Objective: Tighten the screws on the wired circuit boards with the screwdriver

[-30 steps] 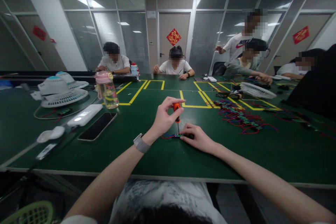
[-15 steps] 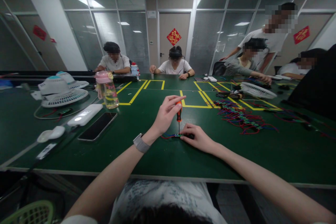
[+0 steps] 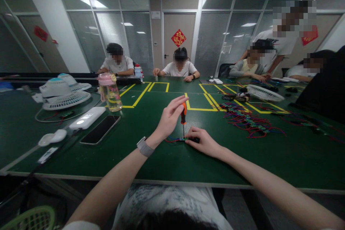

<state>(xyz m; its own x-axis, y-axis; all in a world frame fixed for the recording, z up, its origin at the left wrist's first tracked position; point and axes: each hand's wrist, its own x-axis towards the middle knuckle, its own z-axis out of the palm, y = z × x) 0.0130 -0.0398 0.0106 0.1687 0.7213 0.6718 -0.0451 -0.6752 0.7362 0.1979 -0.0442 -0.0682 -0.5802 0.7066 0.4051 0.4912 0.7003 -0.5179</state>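
My left hand [image 3: 171, 118] is closed around the top of an orange and black screwdriver [image 3: 183, 115], its fingers pointing right. The screwdriver stands upright, with its shaft tip down on a small green circuit board [image 3: 182, 139] that has red and blue wires at its left end. Resting low on the table [image 3: 151, 165], my right hand [image 3: 202, 141] pinches the right end of the board. Its fingers hide that end, and a dark piece shows between them.
Wired boards [image 3: 248, 120] lie in a pile at the right. On the left are a phone [image 3: 100, 130], a white power strip [image 3: 87, 118], a bottle [image 3: 111, 93] and white fans [image 3: 66, 95]. Several people sit across the table; one person [image 3: 280, 45] stands behind.
My left fingers have shifted slightly on the screwdriver's handle; my right hand keeps its place. At the far right, the standing person has moved and a seated co-worker's arm has drawn back.
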